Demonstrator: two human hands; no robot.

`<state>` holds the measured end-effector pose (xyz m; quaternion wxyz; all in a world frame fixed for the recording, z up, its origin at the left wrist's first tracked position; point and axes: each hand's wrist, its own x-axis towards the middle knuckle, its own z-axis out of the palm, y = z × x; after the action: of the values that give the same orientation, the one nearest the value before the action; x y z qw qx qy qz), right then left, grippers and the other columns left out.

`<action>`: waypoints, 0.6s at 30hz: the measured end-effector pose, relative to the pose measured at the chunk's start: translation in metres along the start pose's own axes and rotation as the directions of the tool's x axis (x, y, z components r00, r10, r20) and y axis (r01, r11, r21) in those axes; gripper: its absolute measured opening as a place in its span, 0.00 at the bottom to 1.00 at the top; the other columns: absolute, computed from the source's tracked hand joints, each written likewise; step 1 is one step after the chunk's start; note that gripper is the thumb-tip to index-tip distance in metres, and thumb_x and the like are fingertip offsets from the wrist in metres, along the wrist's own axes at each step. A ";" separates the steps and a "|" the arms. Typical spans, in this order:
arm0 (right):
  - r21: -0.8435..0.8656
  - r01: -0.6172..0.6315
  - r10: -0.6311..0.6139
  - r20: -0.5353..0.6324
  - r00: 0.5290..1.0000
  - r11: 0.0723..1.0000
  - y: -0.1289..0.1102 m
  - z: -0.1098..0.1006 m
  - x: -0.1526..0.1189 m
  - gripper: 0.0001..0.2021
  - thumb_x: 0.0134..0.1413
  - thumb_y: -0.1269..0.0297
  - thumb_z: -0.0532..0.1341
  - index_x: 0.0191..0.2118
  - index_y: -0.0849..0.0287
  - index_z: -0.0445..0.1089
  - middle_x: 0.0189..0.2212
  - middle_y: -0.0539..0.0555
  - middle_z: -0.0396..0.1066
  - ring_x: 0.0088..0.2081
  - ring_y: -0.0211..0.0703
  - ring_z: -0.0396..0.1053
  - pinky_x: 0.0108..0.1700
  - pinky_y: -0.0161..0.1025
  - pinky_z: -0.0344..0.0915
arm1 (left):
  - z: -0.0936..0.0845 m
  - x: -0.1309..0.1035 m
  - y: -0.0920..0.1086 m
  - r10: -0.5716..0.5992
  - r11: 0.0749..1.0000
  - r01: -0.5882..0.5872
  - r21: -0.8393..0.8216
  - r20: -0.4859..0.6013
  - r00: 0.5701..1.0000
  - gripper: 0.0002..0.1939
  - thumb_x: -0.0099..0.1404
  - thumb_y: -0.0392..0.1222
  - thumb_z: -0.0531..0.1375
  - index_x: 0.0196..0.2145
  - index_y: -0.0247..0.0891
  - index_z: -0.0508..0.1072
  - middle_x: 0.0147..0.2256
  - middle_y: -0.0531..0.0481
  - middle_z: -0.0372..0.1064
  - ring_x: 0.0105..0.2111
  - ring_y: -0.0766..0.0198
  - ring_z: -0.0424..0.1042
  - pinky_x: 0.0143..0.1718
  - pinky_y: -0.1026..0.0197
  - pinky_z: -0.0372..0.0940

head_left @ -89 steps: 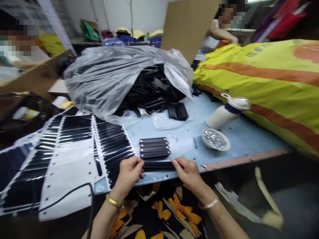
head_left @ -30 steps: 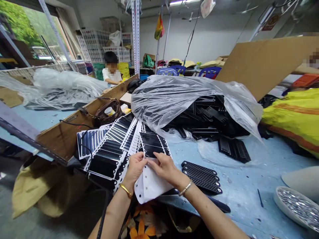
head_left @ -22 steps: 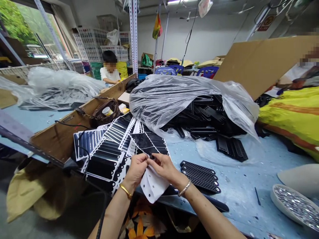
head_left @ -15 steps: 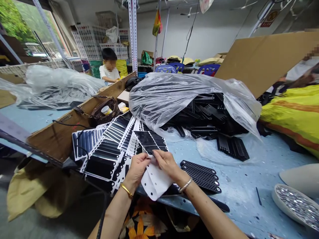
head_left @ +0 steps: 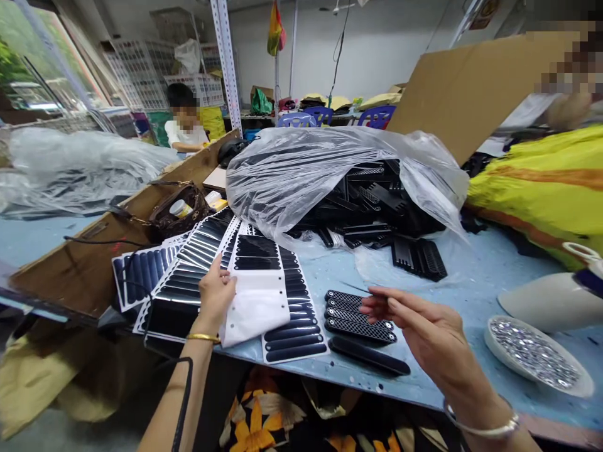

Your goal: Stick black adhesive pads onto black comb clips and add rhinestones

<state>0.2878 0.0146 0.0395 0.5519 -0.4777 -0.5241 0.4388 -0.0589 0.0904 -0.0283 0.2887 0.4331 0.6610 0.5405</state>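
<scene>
On the tabletop (head_left: pixel 475 270), the bar (head_left: pixel 370 356) lies sideways just nearside of the right hand (head_left: pixel 431 333), fingers pinched on a thin strip (head_left: pixel 358 289), while the left hand (head_left: pixel 217 295) pinches a sheet (head_left: pixel 257 301).

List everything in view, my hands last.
held sheet: one, mostly white, left hand
sheets: many, black and white, left
textured strips: four, black, front
plain strip: one, black, front
stick: one, dark, right fingertips
bowl: one, white, right
bits: many, silver, in bowl
bottle: one, white and blue, behind bowl
plastic bags: two, clear, centre and left
parts: many, black, centre
sack: one, yellow and orange, right
cardboard: one, brown, back right
board: one, brown, left
handbag: one, brown, beside board
chairs: about three, blue, back
crates: several, white, back left
table: one, blue, centre
co-workers: two, one in white, back
left hand: one, gold bangle, at held sheet
right hand: one, silver bangle, by textured strips
</scene>
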 end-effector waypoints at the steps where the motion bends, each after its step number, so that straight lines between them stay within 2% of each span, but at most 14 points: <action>1: 0.008 -0.007 0.006 0.023 1.000 1.000 0.001 -0.006 -0.008 0.15 0.51 0.52 0.68 0.39 0.57 0.80 0.31 0.59 0.80 0.32 0.51 0.79 0.31 0.42 0.78 | -0.005 -0.002 0.001 0.078 0.987 -0.076 0.141 -0.009 0.997 0.29 0.45 0.32 0.64 0.48 0.40 0.75 0.29 0.52 0.75 0.27 0.60 0.73 0.35 0.61 0.64; 3: 0.007 -0.010 0.010 0.055 0.998 1.000 0.003 -0.015 -0.023 0.14 0.51 0.53 0.67 0.39 0.56 0.80 0.32 0.59 0.80 0.33 0.53 0.79 0.32 0.42 0.78 | -0.013 -0.009 0.006 0.208 0.919 -0.211 0.332 0.044 0.977 0.23 0.47 0.33 0.64 0.44 0.41 0.78 0.33 0.48 0.77 0.32 0.54 0.75 0.40 0.57 0.66; 4: -0.008 -0.003 0.003 0.060 0.998 1.000 0.005 -0.018 -0.029 0.14 0.52 0.52 0.67 0.40 0.56 0.80 0.32 0.60 0.80 0.33 0.53 0.79 0.32 0.43 0.78 | -0.014 -0.015 0.010 0.252 0.895 -0.264 0.359 0.082 0.964 0.20 0.48 0.33 0.63 0.41 0.41 0.79 0.35 0.46 0.78 0.36 0.51 0.76 0.43 0.55 0.66; 7: -0.132 0.026 -0.024 0.013 1.000 0.991 0.005 -0.021 -0.044 0.12 0.53 0.54 0.67 0.38 0.56 0.79 0.28 0.58 0.79 0.29 0.49 0.78 0.31 0.40 0.77 | -0.007 -0.044 0.027 0.336 0.892 -0.348 0.290 0.093 0.937 0.14 0.50 0.36 0.64 0.36 0.39 0.80 0.39 0.41 0.78 0.42 0.47 0.75 0.45 0.54 0.66; 9: -0.202 0.049 -0.054 -0.021 0.998 0.978 0.001 -0.020 -0.050 0.10 0.51 0.56 0.68 0.35 0.56 0.79 0.25 0.56 0.78 0.26 0.46 0.77 0.28 0.37 0.76 | 0.008 -0.071 0.042 0.296 0.941 -0.307 0.142 0.093 0.951 0.12 0.50 0.39 0.66 0.35 0.40 0.80 0.37 0.42 0.79 0.36 0.50 0.75 0.37 0.57 0.68; 10: -0.212 0.063 -0.068 -0.017 0.998 0.975 -0.001 -0.018 -0.053 0.09 0.51 0.57 0.68 0.34 0.57 0.79 0.24 0.55 0.77 0.25 0.45 0.76 0.27 0.36 0.75 | 0.017 -0.086 0.049 0.231 0.970 -0.240 0.043 0.160 0.960 0.12 0.50 0.40 0.67 0.35 0.40 0.80 0.34 0.44 0.78 0.31 0.53 0.75 0.31 0.59 0.68; 11: -0.208 0.077 -0.077 0.007 0.997 0.975 -0.004 -0.016 -0.055 0.09 0.51 0.57 0.68 0.33 0.57 0.78 0.23 0.55 0.76 0.24 0.44 0.76 0.26 0.35 0.75 | 0.026 -0.100 0.055 0.153 0.988 -0.143 -0.056 0.274 0.950 0.12 0.50 0.42 0.68 0.34 0.39 0.80 0.30 0.45 0.78 0.27 0.56 0.74 0.28 0.60 0.67; 12: -0.195 0.089 -0.082 0.044 0.996 0.977 -0.007 -0.015 -0.057 0.08 0.52 0.58 0.68 0.33 0.57 0.78 0.23 0.54 0.76 0.24 0.43 0.75 0.26 0.34 0.74 | 0.035 -0.113 0.061 0.070 0.991 -0.019 -0.129 0.407 0.911 0.12 0.50 0.43 0.68 0.34 0.38 0.80 0.26 0.46 0.76 0.24 0.58 0.74 0.24 0.61 0.66; 14: -0.179 0.083 -0.063 0.117 0.991 0.980 -0.010 -0.014 -0.063 0.08 0.54 0.58 0.66 0.33 0.58 0.78 0.24 0.54 0.75 0.24 0.42 0.75 0.26 0.34 0.74 | 0.050 -0.133 0.068 -0.058 0.960 0.216 -0.178 0.630 0.775 0.11 0.51 0.47 0.69 0.28 0.36 0.78 0.20 0.48 0.73 0.19 0.61 0.72 0.19 0.65 0.62; 16: -0.180 0.047 -0.021 0.145 0.989 0.983 -0.007 -0.016 -0.071 0.09 0.56 0.58 0.65 0.34 0.58 0.78 0.25 0.54 0.75 0.24 0.41 0.75 0.26 0.33 0.74 | 0.061 -0.144 0.069 -0.132 0.912 0.377 -0.164 0.750 0.648 0.15 0.51 0.49 0.69 0.22 0.35 0.73 0.18 0.49 0.70 0.15 0.65 0.70 0.15 0.67 0.56; 18: -0.199 -0.021 0.046 0.126 0.991 0.980 0.001 -0.023 -0.078 0.10 0.57 0.57 0.64 0.38 0.58 0.78 0.25 0.54 0.76 0.24 0.41 0.75 0.27 0.34 0.74 | 0.068 -0.148 0.066 -0.163 0.870 0.467 -0.156 0.804 0.572 0.18 0.51 0.51 0.69 0.20 0.34 0.71 0.17 0.49 0.70 0.13 0.67 0.68 0.14 0.69 0.53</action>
<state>0.3056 -0.0634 0.0264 0.4590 -0.5094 -0.5917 0.4239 0.0836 -0.0062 0.0056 0.7074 0.4345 0.4332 0.3510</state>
